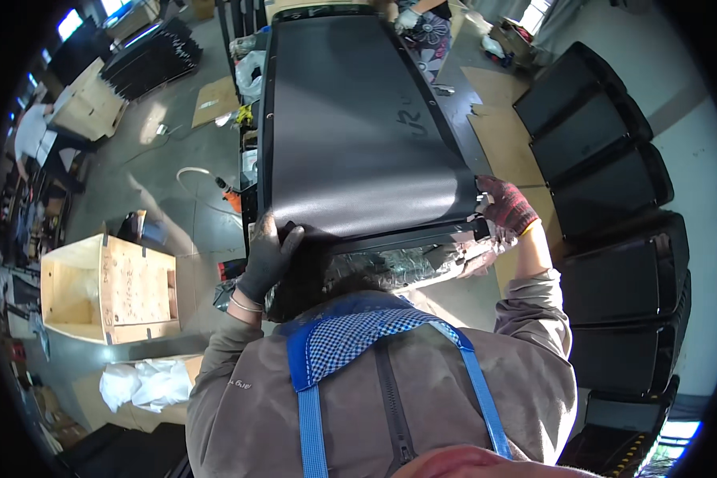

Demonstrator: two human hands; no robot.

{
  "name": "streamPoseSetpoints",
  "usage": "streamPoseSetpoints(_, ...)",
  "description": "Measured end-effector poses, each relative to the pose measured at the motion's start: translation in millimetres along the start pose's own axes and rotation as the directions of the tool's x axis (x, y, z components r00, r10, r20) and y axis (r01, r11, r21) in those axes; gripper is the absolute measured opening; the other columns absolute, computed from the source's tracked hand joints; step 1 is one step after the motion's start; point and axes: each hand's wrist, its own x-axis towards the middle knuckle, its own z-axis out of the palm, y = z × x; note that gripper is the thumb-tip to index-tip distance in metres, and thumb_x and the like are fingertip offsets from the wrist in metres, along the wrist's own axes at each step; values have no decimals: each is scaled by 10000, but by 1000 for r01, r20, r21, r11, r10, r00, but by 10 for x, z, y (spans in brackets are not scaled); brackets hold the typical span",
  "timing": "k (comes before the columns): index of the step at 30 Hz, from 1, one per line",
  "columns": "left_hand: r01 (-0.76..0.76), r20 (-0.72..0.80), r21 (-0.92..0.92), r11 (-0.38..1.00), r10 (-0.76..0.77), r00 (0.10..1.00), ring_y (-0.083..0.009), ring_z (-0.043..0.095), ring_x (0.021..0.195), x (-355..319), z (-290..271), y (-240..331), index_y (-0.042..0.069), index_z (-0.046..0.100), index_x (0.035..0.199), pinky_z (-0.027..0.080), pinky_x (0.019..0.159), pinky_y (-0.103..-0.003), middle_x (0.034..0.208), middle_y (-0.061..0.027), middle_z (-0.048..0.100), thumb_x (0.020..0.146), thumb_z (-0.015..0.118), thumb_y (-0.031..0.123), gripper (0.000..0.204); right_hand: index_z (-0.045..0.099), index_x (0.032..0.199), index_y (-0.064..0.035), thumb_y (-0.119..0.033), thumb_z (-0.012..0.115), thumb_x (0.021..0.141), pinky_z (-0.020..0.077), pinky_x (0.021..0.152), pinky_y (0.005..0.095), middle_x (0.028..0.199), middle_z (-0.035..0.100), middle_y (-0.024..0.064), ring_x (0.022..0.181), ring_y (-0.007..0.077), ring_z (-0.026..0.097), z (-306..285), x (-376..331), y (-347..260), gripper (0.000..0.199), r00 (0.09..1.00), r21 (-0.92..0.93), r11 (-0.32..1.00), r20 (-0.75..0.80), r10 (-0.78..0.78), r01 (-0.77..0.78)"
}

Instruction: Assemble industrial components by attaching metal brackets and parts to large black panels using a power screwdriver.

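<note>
A long black treadmill deck point(358, 119) with a smooth running belt stretches away in front of me, its near end close to my chest. My left hand point(268, 259), in a dark grey glove, grips the near left corner with the thumb over the top edge. At the near right corner my right hand point(508, 205), in a red and black knit glove, has its fingers curled round the end of the side rail. What the fingertips do beneath the edge is hidden. Below the near end lies crumpled clear plastic wrapping point(390, 269).
At the deck's far right another person's gloved hand point(407, 19) rests near the rail. Several black decks point(609, 187) lean along the right wall. An orange power tool point(231, 197) hangs left of the deck. A wooden crate point(139, 291) and white wrapping point(145, 385) lie to my left.
</note>
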Motion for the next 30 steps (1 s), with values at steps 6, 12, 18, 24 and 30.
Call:
streamPoseSetpoints(6,-122,-120,-5,993,120,985,-341,568,1083,-38,-131,-198,-3,557,1188,446,934,-385,1145,-199,596,922,566,186,327,664,1089,-75,-23,655,723,501,864,356,1068,667,139,1005,314,631,227,-17,292,370,999,44,998,-29,40,-38)
streamPoseSetpoints(12,151,-110,96,984,-140,984,-294,658,953,-131,-312,-215,22,669,1066,504,840,-351,993,-149,679,892,608,184,246,678,1054,-112,-50,653,742,507,874,360,1066,670,109,993,314,628,187,-68,-48,319,981,-31,986,-107,160,-164)
streamPoseSetpoints(18,-3,-66,209,978,17,998,-303,662,891,-247,-367,-139,50,700,993,516,791,-364,943,-122,690,829,662,174,209,685,1034,-131,-53,643,757,508,849,368,1054,673,90,974,304,631,214,-285,-115,291,978,-156,980,-187,91,-121)
streamPoseSetpoints(24,-72,-51,348,935,95,994,-312,632,931,-421,-344,32,61,691,953,499,791,-384,994,-112,664,819,665,154,165,666,1089,-151,-52,634,765,501,862,368,1125,651,77,1009,301,617,373,-595,185,340,925,169,916,-54,376,-363)
streamPoseSetpoints(30,-178,41,349,920,174,984,-319,613,963,-541,-467,-174,67,659,1015,485,828,-387,1039,-119,632,833,650,159,204,632,1163,-163,-35,622,764,490,886,361,1196,622,68,1050,305,600,366,-808,-262,419,965,-132,966,-168,199,-222)
